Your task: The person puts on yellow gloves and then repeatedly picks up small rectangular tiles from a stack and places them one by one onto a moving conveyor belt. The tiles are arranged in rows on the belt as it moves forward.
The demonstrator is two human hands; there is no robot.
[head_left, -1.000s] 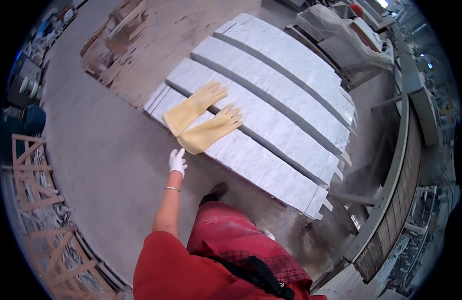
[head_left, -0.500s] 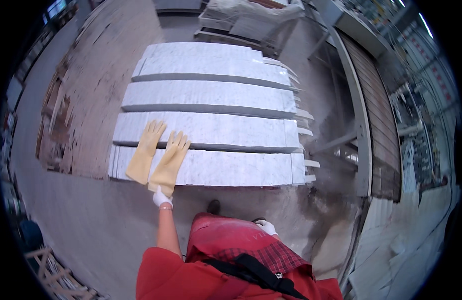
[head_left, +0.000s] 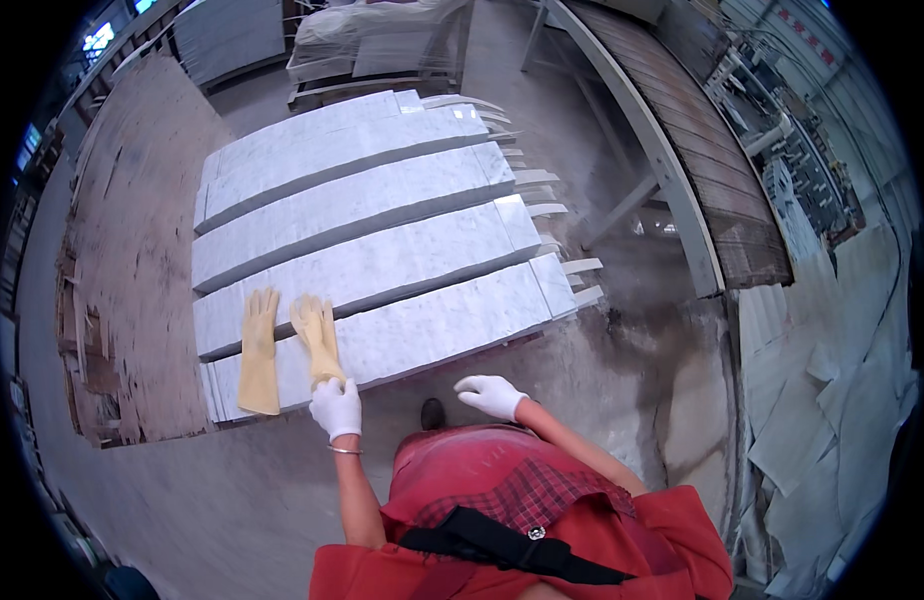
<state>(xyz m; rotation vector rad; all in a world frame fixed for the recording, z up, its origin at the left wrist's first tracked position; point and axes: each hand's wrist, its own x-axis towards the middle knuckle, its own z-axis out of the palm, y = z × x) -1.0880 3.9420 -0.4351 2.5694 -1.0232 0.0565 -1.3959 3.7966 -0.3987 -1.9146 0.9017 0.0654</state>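
My left hand (head_left: pixel 336 408), in a white work glove, pinches the cuff of a yellow rubber glove (head_left: pixel 318 335). That glove's fingers reach over the gap between the two nearest rows of white, grey-veined stone strips (head_left: pixel 432 325). Just left of it, a second yellow rubber glove (head_left: pixel 259 360) lies flat across the same rows, and nothing grips it. My right hand (head_left: pixel 490 396), also white-gloved, hangs in the air in front of the stack's near edge. Its fingers stretch out to the left with nothing in them.
Thin strips (head_left: pixel 582 266) jut from the stack's right side. To the left lies a worn wooden board (head_left: pixel 132 230) with splintered edges. A slatted conveyor (head_left: pixel 682 130) stands on the right, with broken slabs (head_left: pixel 812 400) nearby. A wrapped pallet load (head_left: pixel 372 45) sits behind.
My left hand's grip has crumpled the nearer rubber glove's cuff. My right hand has risen from beside the apron toward the stack. The view has turned to the right.
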